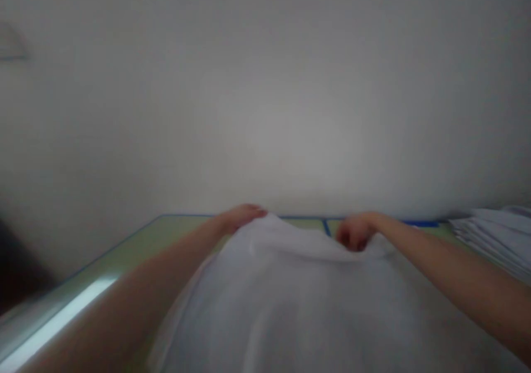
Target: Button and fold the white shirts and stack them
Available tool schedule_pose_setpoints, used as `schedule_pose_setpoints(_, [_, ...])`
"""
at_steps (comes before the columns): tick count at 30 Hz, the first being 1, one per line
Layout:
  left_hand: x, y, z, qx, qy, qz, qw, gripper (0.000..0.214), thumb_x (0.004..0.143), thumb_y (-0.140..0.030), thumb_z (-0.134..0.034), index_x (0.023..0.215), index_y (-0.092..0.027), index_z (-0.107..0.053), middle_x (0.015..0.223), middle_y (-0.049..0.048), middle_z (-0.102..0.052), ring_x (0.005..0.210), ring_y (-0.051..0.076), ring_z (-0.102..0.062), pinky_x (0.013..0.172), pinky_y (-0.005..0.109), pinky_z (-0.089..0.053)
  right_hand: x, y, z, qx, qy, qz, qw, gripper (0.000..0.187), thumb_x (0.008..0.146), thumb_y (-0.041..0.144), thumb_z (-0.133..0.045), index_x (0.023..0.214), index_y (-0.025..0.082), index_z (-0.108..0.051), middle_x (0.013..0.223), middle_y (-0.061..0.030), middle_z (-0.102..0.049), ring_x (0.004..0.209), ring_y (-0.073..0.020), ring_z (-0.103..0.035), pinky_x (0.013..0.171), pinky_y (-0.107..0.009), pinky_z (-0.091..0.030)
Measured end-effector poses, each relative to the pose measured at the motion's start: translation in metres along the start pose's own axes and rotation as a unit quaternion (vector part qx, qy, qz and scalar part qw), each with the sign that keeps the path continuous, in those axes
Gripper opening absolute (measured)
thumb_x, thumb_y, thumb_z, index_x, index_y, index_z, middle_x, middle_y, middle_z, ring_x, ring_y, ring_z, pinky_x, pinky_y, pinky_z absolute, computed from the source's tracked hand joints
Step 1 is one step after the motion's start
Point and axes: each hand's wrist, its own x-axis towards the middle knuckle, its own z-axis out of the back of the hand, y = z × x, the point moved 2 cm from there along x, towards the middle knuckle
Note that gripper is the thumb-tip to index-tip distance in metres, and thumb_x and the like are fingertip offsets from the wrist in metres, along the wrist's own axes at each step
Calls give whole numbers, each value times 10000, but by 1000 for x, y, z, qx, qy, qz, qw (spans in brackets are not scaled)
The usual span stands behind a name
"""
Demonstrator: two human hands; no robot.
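Note:
A large white cloth [307, 295] spreads from the lower edge of the view up to both of my hands, its far edge sagging between them. My left hand [244, 215] grips a raised corner of that edge, fingers closed on the fabric. Farther right, my right hand [354, 232] is curled in a pinch on the same edge. Both arms reach forward over a green table. Motion blur hides the fingertips, and what kind of cloth item this is cannot be made out.
The green table [174, 234] has blue edging and a blue line across it. A stack of folded white cloths [498, 237] lies at the right. Behind stands a plain wall [265, 96]. A bright light strip [62, 320] shows on the table's left side.

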Motion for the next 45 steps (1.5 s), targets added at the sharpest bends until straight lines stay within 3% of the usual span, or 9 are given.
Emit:
schedule_pose_setpoints(7, [-26,-38,-16,-111,-3,-106,988,278,629,-323,-708,754,-165,-515,634,-3,-566,530,103,-526,537,218,-432,40,58,-3,320,48,88,942,627,740,719,-402,852,145,-629,817,-89,-661,697,-170,-618,707,-325,-485])
schedule_pose_setpoints(11, [-47,-48,-24,-114,29,-189,975,287,636,-267,-707,696,-159,-448,732,0,-555,564,76,-508,515,185,-396,53,80,-20,428,105,158,884,619,842,648,-300,1017,133,-595,978,-111,-655,882,-210,-630,833,-377,-460])
schedule_pose_setpoints(17, [-80,-56,-38,-26,105,-261,959,412,559,-280,-776,548,-140,-389,961,76,-586,742,130,-541,600,219,-415,43,99,-11,456,9,318,831,347,796,364,-593,1095,190,-569,1081,-68,-632,963,-187,-596,915,-367,-422])
schedule_pose_setpoints(21, [-73,-40,-40,-55,103,-199,973,503,617,-572,-667,467,-154,-430,691,64,-598,642,146,-531,611,262,-427,25,106,9,435,-103,415,793,394,664,322,-742,1016,188,-627,1003,-43,-656,897,-138,-605,847,-283,-458])
schedule_pose_setpoints(26, [-44,-8,-47,-132,190,51,972,697,662,-814,-315,560,-166,-551,478,82,-547,541,220,-550,506,317,-437,12,119,9,401,-131,418,805,326,631,201,-771,940,175,-670,817,-5,-678,683,-78,-611,699,-218,-479])
schedule_pose_setpoints(29, [-25,-1,-53,-176,220,104,954,761,630,-854,-283,593,-151,-571,440,80,-537,459,212,-534,446,313,-428,5,128,0,375,-113,405,826,350,625,181,-774,959,158,-674,892,-38,-685,733,-104,-633,716,-242,-485])
schedule_pose_setpoints(36, [11,-42,-50,-253,3,-96,963,308,723,-399,-659,811,-105,-626,777,115,-680,682,189,-632,682,295,-503,1,112,-21,397,-42,374,837,323,629,285,-777,896,132,-678,856,-51,-689,746,-125,-639,730,-244,-486])
schedule_pose_setpoints(41, [-15,-84,-56,-196,51,-176,963,350,695,-345,-698,893,-65,-630,836,159,-678,739,227,-644,725,361,-510,19,108,-37,500,7,292,815,647,749,702,-448,1081,167,-596,1031,-108,-653,984,-218,-606,897,-380,-442])
schedule_pose_setpoints(45, [-44,-93,-70,-76,82,-219,969,414,696,-339,-701,1023,-99,-619,954,142,-665,796,226,-637,739,355,-505,21,134,-21,519,-37,329,788,768,782,751,-240,1094,133,-572,1017,-125,-655,1039,-246,-578,936,-411,-406])
